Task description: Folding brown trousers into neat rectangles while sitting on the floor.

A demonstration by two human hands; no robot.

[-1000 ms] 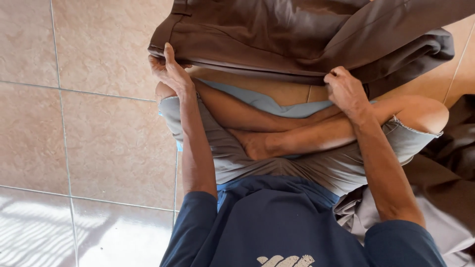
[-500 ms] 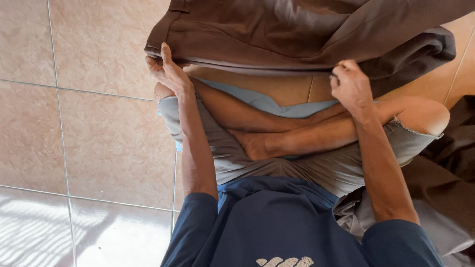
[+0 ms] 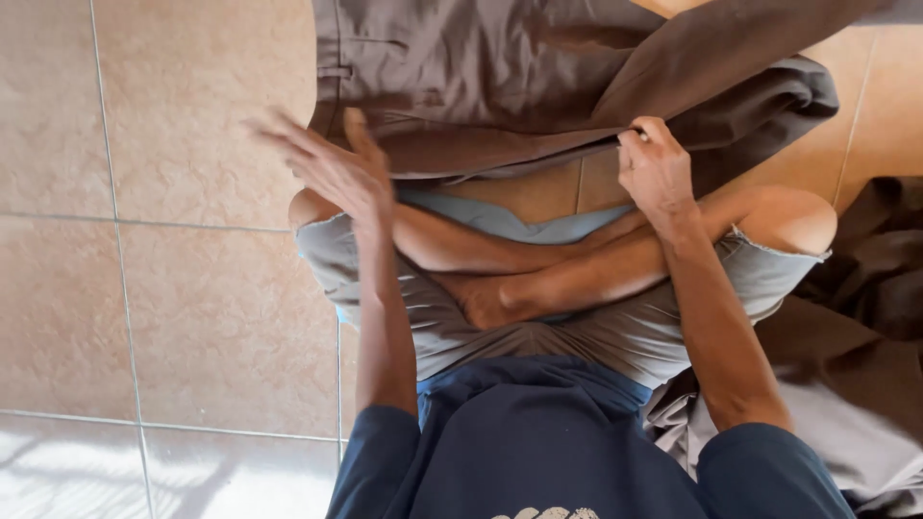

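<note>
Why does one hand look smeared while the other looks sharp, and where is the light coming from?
Head view: the left hand is blurred by motion, its fingers streaked; the right hand, pinching the brown trousers, is crisp. Sunlight makes pale glare patches on the floor tiles at lower left; the cloth heap at right lies in shade.

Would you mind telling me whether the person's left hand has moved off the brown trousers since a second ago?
Yes. The left hand has let go of the edge of the brown trousers and lifted slightly, fingers spread and blurred, while the right hand grips the cloth.
</note>
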